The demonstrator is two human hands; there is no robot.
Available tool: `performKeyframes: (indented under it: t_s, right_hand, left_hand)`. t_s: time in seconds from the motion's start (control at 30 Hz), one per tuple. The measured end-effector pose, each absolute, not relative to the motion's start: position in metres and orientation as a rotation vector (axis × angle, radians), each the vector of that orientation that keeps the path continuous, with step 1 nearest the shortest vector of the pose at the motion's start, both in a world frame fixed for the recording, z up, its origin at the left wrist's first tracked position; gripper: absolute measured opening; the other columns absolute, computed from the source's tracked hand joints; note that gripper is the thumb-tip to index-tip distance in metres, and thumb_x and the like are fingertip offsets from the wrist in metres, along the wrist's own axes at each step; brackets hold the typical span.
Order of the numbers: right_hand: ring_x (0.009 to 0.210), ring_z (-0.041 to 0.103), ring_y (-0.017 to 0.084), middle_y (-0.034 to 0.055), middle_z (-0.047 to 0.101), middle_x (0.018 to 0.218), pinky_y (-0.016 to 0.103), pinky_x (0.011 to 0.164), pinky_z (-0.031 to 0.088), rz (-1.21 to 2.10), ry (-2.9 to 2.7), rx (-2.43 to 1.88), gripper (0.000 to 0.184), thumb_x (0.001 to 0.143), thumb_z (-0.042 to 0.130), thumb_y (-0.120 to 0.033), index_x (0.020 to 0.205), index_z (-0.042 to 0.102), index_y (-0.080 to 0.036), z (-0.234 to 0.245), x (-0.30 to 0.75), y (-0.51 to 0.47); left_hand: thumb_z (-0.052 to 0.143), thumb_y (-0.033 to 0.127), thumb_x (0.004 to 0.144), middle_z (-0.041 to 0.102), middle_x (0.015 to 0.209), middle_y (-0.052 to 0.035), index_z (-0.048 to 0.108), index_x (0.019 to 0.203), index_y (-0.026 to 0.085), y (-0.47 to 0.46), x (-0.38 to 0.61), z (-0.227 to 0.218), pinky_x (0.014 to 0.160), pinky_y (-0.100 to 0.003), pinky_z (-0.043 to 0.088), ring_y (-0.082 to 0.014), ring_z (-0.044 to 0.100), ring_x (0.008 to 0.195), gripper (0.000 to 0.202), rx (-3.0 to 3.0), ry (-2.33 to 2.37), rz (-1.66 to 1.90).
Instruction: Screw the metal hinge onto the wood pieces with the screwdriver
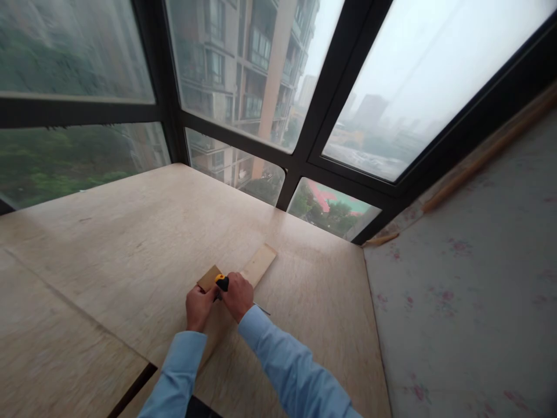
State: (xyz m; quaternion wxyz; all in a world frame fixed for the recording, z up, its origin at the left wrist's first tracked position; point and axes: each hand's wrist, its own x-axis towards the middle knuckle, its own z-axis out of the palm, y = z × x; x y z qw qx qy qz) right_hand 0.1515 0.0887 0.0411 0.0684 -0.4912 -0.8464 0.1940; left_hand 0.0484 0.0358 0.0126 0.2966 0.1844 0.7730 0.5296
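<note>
My right hand (pixel 238 295) is closed round a tool with a yellow and black handle (pixel 221 281), whose thin metal end shows just right of my wrist. My left hand (pixel 198 306) is curled shut beside it, pressing on the near end of a long pale wooden strip (pixel 260 262) that lies on the plywood worktop (pixel 130 244). A small darker brown wooden piece (pixel 209 277) sits at the strip's left side, just above my left hand. Both sleeves are light blue.
Tall dark-framed windows (pixel 300 168) stand along the worktop's far edge. A floral-patterned surface (pixel 470 290) lies to the right, with a wooden rod (pixel 478 162) along its far side. A dark gap (pixel 134 383) opens between two plywood sheets near me.
</note>
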Motion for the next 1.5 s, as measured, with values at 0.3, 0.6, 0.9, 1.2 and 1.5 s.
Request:
performKeyframes:
  t_s: [0.3,0.6,0.9,1.2,1.5]
  right_hand:
    - [0.092,0.067,0.024,0.0098,0.068,0.107,0.032,0.069,0.047,0.59,-2.592,-1.45,0.027,0.09,0.056,-0.04,0.106,0.057,-0.018,0.046,0.136,0.087]
    - [0.098,0.063,0.022,0.0098,0.064,0.11,0.029,0.07,0.046,0.517,-2.657,-1.346,0.015,0.091,0.054,-0.021,0.105,0.055,-0.018,0.046,0.126,0.086]
    - [0.094,0.063,0.022,0.0085,0.063,0.111,0.029,0.07,0.044,0.492,-2.673,-1.332,0.016,0.093,0.053,-0.027,0.107,0.056,-0.019,0.044,0.109,0.097]
    - [0.097,0.063,0.02,0.008,0.065,0.11,0.028,0.075,0.043,0.519,-2.675,-1.321,0.016,0.095,0.052,-0.031,0.103,0.059,-0.02,0.04,0.107,0.101]
    - [0.09,0.065,0.022,0.009,0.07,0.101,0.029,0.069,0.04,0.435,-2.695,-1.365,0.013,0.094,0.052,-0.028,0.101,0.06,-0.02,0.041,0.108,0.104]
  left_hand:
    - [0.073,0.03,0.056,0.067,0.06,-0.0064,0.064,0.063,0.014,0.033,0.041,0.016,0.05,-0.026,0.043,-0.0245,0.065,0.063,0.019,0.514,2.19,1.469]
    - [0.069,0.023,0.059,0.07,0.065,-0.0078,0.067,0.066,0.013,0.042,0.029,0.002,0.05,-0.022,0.041,-0.0216,0.065,0.065,0.013,0.518,2.228,1.507]
    - [0.075,0.024,0.055,0.071,0.07,-0.0077,0.069,0.072,0.01,0.048,0.013,-0.008,0.051,-0.021,0.044,-0.0195,0.065,0.066,0.023,0.417,2.051,1.635]
    - [0.076,0.025,0.052,0.072,0.075,-0.0089,0.07,0.078,0.008,0.049,0.01,-0.022,0.053,-0.023,0.048,-0.0196,0.066,0.068,0.032,0.334,1.844,1.736]
    - [0.077,0.023,0.053,0.073,0.075,-0.0084,0.071,0.081,0.008,0.051,0.012,-0.024,0.055,-0.024,0.051,-0.0199,0.067,0.069,0.032,0.255,1.799,1.761]
